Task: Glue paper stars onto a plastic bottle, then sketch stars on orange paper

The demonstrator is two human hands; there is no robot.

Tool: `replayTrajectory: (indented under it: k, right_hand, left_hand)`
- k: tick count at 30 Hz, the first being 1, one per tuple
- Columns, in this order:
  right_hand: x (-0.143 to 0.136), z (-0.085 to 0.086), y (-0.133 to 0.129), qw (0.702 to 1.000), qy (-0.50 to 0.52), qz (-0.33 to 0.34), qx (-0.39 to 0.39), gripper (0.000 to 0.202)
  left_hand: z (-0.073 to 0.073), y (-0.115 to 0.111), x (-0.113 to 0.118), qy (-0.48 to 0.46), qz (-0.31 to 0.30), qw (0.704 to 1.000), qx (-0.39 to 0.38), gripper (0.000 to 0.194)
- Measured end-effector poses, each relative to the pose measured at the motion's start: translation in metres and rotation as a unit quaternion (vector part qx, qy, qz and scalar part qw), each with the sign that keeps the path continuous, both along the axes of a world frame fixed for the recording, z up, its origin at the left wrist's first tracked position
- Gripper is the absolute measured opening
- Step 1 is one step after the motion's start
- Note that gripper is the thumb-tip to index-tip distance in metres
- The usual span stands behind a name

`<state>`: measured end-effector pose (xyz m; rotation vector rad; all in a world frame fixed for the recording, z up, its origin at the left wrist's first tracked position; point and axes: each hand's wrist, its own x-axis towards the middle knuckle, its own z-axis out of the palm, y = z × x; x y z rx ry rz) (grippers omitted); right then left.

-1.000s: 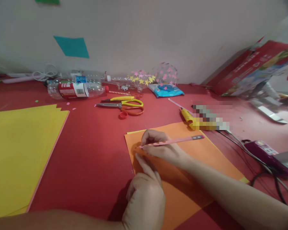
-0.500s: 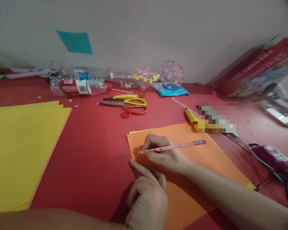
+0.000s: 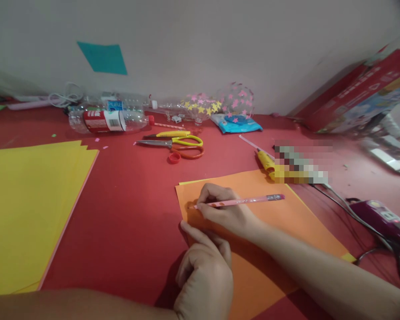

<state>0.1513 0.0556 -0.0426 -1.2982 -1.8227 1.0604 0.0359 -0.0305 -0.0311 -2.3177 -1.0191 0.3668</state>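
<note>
My right hand [image 3: 231,213] is closed in a writing grip around a pink pencil [image 3: 253,200]. The pencil slants low over orange paper [image 3: 280,218], its tip close to or on the sheet near the upper left corner. Its pink eraser end points right. My left hand [image 3: 206,271] lies along the paper's left edge, index finger stretched out and the other fingers loosely bent, with nothing gripped. A thin strip of yellow paper [image 3: 348,257] shows from under the orange. Part of the sheet is hidden beneath my hands and right forearm.
Yellow sheets [image 3: 26,213] are stacked at left. Behind lie scissors [image 3: 186,146], a yellow-handled cutter [image 3: 173,134], a red cap [image 3: 174,158], a plastic bottle [image 3: 103,121] and a blue packet [image 3: 240,124]. At right are a yellow glue gun [image 3: 266,162], cables and a purple device [image 3: 380,220].
My right hand and the pencil have shifted slightly up and left over the orange paper. My left hand stays in place at the edge.
</note>
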Motion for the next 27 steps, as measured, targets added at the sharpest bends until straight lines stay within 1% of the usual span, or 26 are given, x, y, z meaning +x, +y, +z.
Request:
replayTrajectory:
  k: [4, 8, 14, 21, 27]
  right_hand:
    - [-0.0002, -0.0018, -0.0003, 1.0, 0.007, -0.006, 0.016, 0.01]
    - [-0.0012, -0.0007, -0.0013, 1.0, 0.011, -0.02, 0.013, 0.011]
    - [-0.0013, -0.0004, -0.0012, 0.999, 0.004, -0.03, 0.011, 0.011]
    - [0.0008, -0.0009, -0.0008, 0.999, -0.001, -0.01, 0.031, 0.012]
    - [0.0007, 0.0033, -0.0026, 1.0, 0.004, -0.003, 0.017, 0.012]
  left_hand:
    - [0.0009, 0.0005, -0.0012, -0.02, -0.007, 1.0, -0.005, 0.031]
    - [0.0013, 0.0005, -0.0012, -0.046, -0.003, 0.999, -0.012, 0.028]
    - [-0.0001, 0.0, 0.0002, -0.007, 0.005, 1.0, -0.004, 0.029]
    - [0.0001, 0.0004, -0.0008, -0.041, 0.0, 0.999, -0.017, 0.031]
    - [0.0004, -0.0005, 0.0001, -0.01, 0.004, 1.0, -0.014, 0.035]
